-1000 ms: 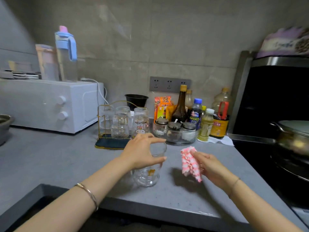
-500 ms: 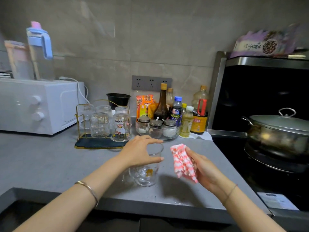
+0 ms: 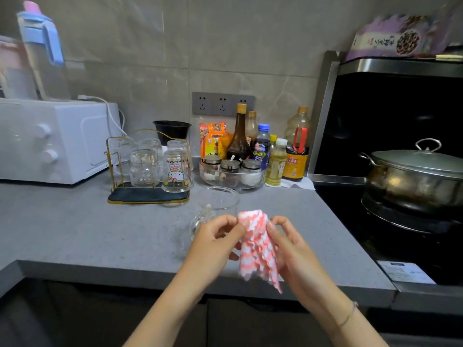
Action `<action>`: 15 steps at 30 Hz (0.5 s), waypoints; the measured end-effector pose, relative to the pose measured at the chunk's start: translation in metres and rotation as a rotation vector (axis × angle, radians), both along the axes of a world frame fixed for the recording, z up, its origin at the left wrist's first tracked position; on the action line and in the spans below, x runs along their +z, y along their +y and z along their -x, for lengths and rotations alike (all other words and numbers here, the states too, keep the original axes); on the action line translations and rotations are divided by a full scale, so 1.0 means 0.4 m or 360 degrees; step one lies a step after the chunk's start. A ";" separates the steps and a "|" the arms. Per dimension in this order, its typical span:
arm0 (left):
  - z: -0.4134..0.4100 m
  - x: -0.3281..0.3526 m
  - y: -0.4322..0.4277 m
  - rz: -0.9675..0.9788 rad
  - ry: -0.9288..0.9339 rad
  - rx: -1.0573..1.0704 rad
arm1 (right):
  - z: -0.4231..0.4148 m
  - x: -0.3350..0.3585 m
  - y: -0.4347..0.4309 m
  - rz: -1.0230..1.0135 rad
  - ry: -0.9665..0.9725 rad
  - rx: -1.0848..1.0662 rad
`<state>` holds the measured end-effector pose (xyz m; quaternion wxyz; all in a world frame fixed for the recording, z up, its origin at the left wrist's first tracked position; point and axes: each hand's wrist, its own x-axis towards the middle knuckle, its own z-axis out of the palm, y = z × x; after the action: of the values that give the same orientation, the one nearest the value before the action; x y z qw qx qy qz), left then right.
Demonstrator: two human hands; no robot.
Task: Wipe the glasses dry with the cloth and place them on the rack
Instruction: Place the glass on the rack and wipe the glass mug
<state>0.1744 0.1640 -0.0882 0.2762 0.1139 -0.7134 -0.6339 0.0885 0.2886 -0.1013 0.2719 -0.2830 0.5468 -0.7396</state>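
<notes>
- Pinching the pink-and-white cloth (image 3: pixel 258 254) between both hands, we hold it up over the near edge of the grey counter (image 3: pixel 100 234). Our left hand (image 3: pixel 215 240) curls its fingers on the cloth's upper left corner. Our right hand (image 3: pixel 290 244) grips its right side, and the lower end hangs free.
- Just beyond our left hand a clear glass (image 3: pixel 218 201) stands upright on the counter, its lower part hidden by our fingers. We cannot tell whether they touch it.
- Further out and left of the grip sits the gold wire rack (image 3: pixel 150 195), with upturned glasses (image 3: pixel 144 167) on it.
- Straight beyond the grip is a bowl of jars (image 3: pixel 233 180), backed by bottles (image 3: pixel 239 136).
- Far right of the grip stands a lidded pot (image 3: pixel 411 181), and far left a white oven (image 3: pixel 57 141).
</notes>
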 end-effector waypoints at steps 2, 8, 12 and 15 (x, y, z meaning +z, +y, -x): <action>-0.009 -0.015 0.002 0.0143 0.0093 0.0100 | -0.004 -0.018 0.006 -0.0075 -0.0064 0.0048; -0.052 -0.023 0.024 0.0867 0.0029 0.0332 | -0.017 -0.043 0.020 -0.0308 0.0138 0.0040; -0.055 -0.018 0.018 0.0339 0.0064 0.0073 | -0.014 -0.044 0.031 -0.0267 0.0182 -0.0054; -0.052 -0.022 0.000 -0.0108 0.0004 0.0022 | -0.008 -0.029 0.045 -0.0146 0.0155 -0.0077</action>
<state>0.1954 0.1640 -0.0971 0.2774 0.1272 -0.6902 -0.6561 0.0917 0.3064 -0.1129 0.2397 -0.2926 0.5992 -0.7056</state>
